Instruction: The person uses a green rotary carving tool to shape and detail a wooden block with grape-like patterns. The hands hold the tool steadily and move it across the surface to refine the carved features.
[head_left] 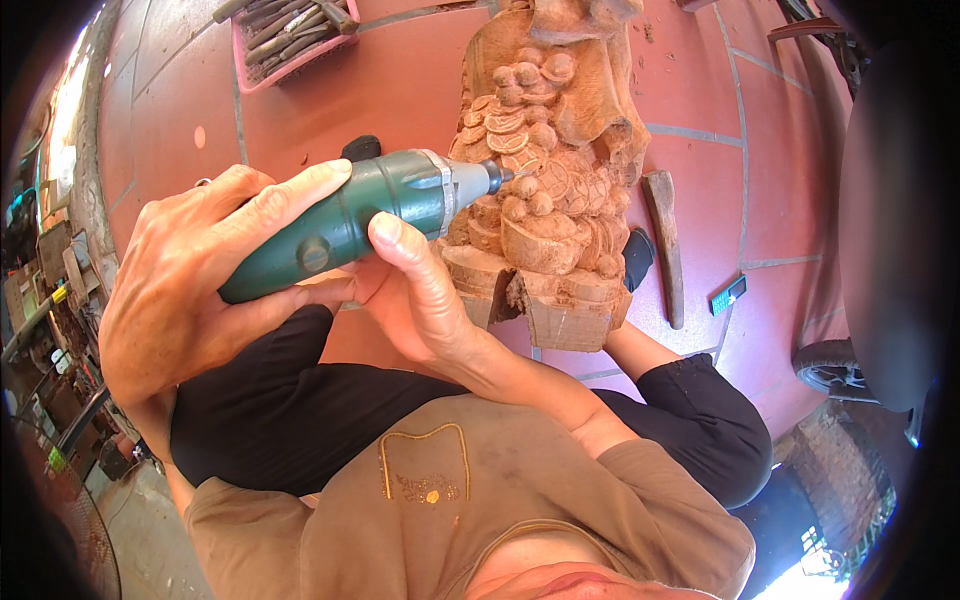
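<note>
Both my hands are close together, clamped on one dark green power tool [335,225] with a rounded plastic body, a grey tapered nose and a black collar. My left hand [185,270] wraps around its rear, forefinger stretched along the top; my right hand [420,295] holds it nearer the nose, thumb against the side, fingers mostly hidden behind it. The nose points away to the right, at a reddish-brown carved wooden sculpture [550,200] covered in coins and round beads, standing just beyond my right hand; I cannot tell whether the tip touches it. Farther right of my hands, past the sculpture, a long brown wooden stick [665,250] lies on the red tiled floor [690,95], near a small dark phone with blue-green keys [728,296]. Ahead of my left hand sits a pink plastic basket [303,64] filled with slender tools [290,30].
</note>
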